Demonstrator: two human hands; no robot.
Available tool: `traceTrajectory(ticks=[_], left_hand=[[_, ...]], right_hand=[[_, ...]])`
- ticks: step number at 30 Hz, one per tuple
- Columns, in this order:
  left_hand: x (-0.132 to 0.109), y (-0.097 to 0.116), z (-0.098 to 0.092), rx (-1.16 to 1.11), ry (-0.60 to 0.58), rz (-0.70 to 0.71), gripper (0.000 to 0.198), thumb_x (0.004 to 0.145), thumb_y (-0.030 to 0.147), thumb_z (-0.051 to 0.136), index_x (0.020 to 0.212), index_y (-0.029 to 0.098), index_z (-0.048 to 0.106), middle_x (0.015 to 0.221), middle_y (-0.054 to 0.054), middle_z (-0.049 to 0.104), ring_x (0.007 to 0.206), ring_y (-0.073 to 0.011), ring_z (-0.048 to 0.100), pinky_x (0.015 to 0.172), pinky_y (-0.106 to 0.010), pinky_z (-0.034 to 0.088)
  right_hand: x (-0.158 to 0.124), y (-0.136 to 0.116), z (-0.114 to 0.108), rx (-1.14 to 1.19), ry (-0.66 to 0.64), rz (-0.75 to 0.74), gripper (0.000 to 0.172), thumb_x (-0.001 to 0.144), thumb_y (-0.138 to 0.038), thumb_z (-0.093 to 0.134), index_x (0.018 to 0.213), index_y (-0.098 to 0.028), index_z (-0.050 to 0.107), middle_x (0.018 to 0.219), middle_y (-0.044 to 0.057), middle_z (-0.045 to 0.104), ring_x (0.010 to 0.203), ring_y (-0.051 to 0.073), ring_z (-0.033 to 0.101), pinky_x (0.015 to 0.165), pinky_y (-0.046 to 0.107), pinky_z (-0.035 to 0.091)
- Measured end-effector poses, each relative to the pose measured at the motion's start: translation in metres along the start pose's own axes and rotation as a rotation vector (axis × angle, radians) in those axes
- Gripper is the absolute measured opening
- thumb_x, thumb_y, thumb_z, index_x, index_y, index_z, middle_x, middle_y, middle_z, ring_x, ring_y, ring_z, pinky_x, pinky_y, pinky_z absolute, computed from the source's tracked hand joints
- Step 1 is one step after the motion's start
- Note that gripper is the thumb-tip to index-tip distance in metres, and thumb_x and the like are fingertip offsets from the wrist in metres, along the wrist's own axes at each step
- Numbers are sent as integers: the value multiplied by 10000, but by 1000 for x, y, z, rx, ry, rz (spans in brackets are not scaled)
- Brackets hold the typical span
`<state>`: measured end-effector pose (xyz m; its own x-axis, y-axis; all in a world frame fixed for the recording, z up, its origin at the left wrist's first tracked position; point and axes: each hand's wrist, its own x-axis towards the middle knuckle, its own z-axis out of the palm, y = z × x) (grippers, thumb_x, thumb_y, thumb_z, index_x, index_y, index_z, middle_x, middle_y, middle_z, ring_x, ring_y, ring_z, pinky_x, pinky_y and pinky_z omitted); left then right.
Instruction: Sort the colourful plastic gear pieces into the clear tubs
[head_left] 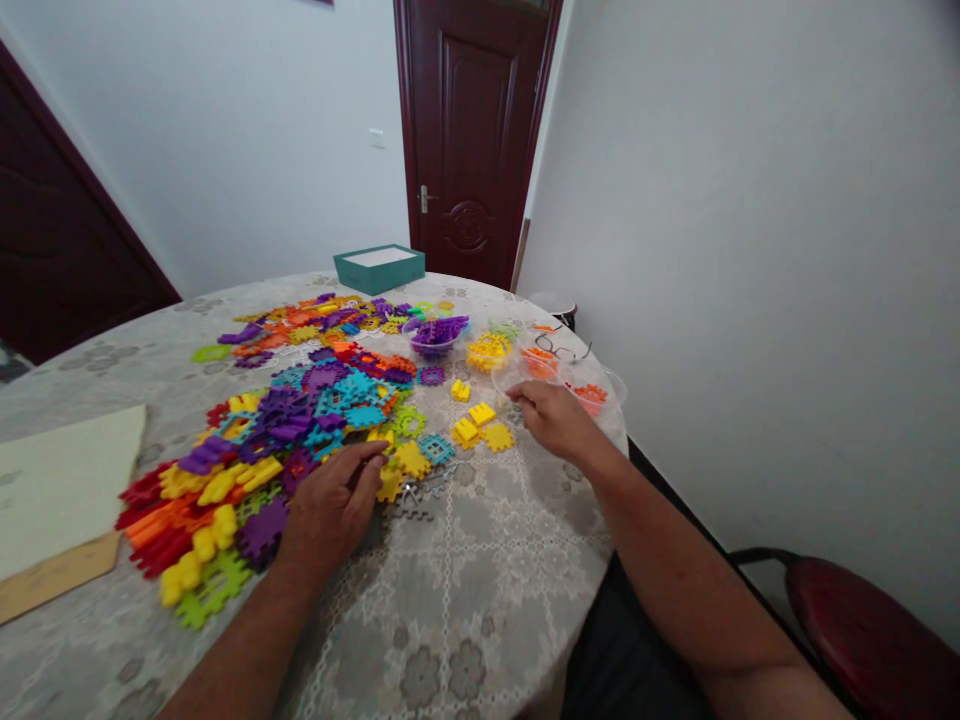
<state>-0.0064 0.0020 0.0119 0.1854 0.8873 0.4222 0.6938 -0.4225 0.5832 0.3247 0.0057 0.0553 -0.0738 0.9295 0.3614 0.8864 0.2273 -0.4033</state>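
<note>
A big heap of colourful interlocking plastic pieces (pixel 300 420) covers the round table (pixel 465 600), which has a patterned cloth. My left hand (pixel 334 505) lies flat on the table, fingers stretched out, touching the heap's near edge by a yellow gear-shaped piece (pixel 409 458). My right hand (pixel 551 415) hovers palm down, fingers curled, just right of a few loose yellow pieces (pixel 480 428); whether it holds anything is hidden. Clear bowls beyond it hold sorted pieces: purple (pixel 435 335), yellow (pixel 487 352) and orange (pixel 538 362).
A teal box (pixel 379 267) sits at the table's far side before a dark red door (pixel 469 140). Pale card sheets (pixel 60 490) lie at the left edge. Eyeglasses (pixel 564 349) rest by the bowls. A red chair seat (pixel 870 630) stands at lower right near the wall.
</note>
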Motion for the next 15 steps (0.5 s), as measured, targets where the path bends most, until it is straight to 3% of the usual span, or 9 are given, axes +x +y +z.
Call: traceTrajectory(ticks=[3,6,10,15], left_hand=[[0,-1,1,3,1,5,341,971,431,497,1106,221,730,1066,-66,792,942,-238,751,924,-352,574],[0,-1,1,8,-5,4,344,970,435,497,1098,218,731,1068,-67,790,933,-236,753,921,-348,575],[1,-1,1,14,-3,2,344,972,435,503,1107,218,734,1087,-67,789,957,-241,751,937,-352,570],[0,-2,2,19,-9,10,339,979,423,490,1098,221,734,1075,-66,789,953,-237,746,941,-348,565]], right_hand=[[-19,-19,14,-157,-58,3,328,961,-154,493,1213,-185,700,1235,137,665,1029,232,663,895,346,532],[-22,-22,14,-237,-22,2,318,1007,-196,464,1246,-196,674,1224,137,646,1036,247,648,855,341,531],[-15,-6,7,-260,82,8,309,1021,-209,468,1263,-191,659,1243,146,636,1117,260,617,948,357,505],[-11,17,13,-305,94,12,260,1016,-285,532,1197,-179,686,1212,155,666,1140,287,600,1007,402,471]])
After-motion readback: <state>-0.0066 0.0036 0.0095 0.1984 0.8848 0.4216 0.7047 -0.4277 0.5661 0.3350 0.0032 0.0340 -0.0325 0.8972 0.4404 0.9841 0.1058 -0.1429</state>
